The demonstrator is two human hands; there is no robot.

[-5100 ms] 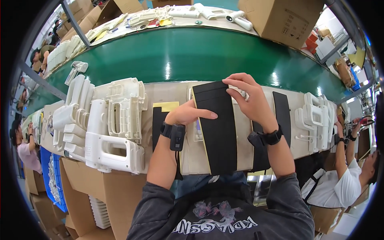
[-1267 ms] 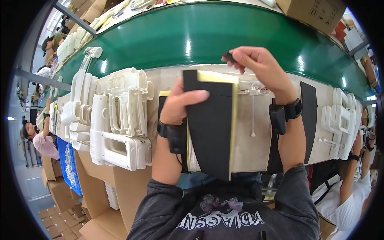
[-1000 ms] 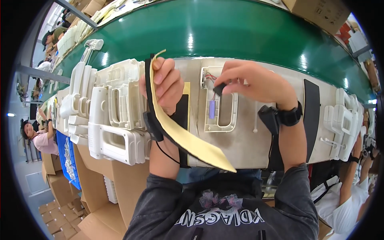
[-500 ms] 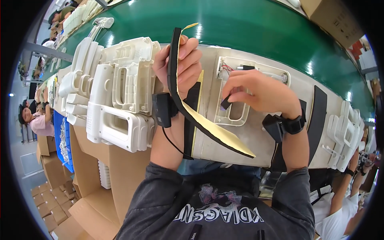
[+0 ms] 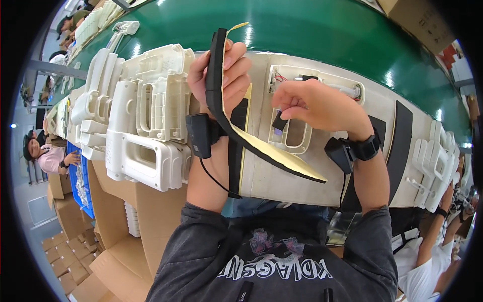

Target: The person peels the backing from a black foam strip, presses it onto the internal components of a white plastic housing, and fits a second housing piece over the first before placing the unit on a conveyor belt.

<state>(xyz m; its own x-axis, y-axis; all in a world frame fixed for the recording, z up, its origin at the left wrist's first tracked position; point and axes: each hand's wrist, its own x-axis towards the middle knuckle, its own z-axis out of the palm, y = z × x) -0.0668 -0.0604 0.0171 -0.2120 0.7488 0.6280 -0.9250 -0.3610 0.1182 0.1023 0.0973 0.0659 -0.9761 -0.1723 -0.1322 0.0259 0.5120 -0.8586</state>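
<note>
My left hand (image 5: pixel 229 75) grips a long black foam strip (image 5: pixel 241 139) with yellow backing paper that peels away at its top end. The strip hangs in a curve toward the lower right. My right hand (image 5: pixel 312 108) is closed, its thumb and fingertips on a small dark block (image 5: pixel 279 120) with a purplish patch beneath. That block is at the handle opening of a white plastic housing half (image 5: pixel 308 143), which lies open on the table with red wires (image 5: pixel 280 77) showing inside. The curled fingers partly hide the contact.
White housing shells (image 5: pixel 146 158) are stacked at left, beside an open cardboard box (image 5: pixel 118 206). Black foam sheets (image 5: pixel 401 133) and more white parts (image 5: pixel 432 168) lie at right. Beyond the table runs a green surface (image 5: pixel 302 30). A person (image 5: pixel 50 158) works far left over a blue bin (image 5: pixel 80 181).
My right hand has shifted slightly up and left with the small dark block, and its fingers have curled more. The strip's lower end has risen a little; my left hand still holds it.
</note>
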